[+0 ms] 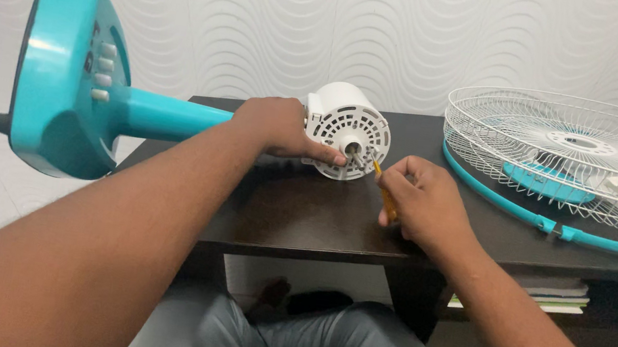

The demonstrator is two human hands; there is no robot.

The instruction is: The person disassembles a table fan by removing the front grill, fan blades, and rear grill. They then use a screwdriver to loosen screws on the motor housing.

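A teal table fan lies on its side on a dark table (303,213). Its white motor housing (349,126) faces me, and the teal base (56,62) sticks out past the table's left edge. My left hand (275,124) grips the housing from the left, thumb by the motor shaft. My right hand (423,203) holds a screwdriver with a yellow handle (385,197), its tip set against the front of the housing near the shaft.
A white wire fan guard (573,152) with a teal rim lies on the table at the right, over a teal blade hub. Papers or books (560,293) sit on a shelf under the table. My knees are below the table edge.
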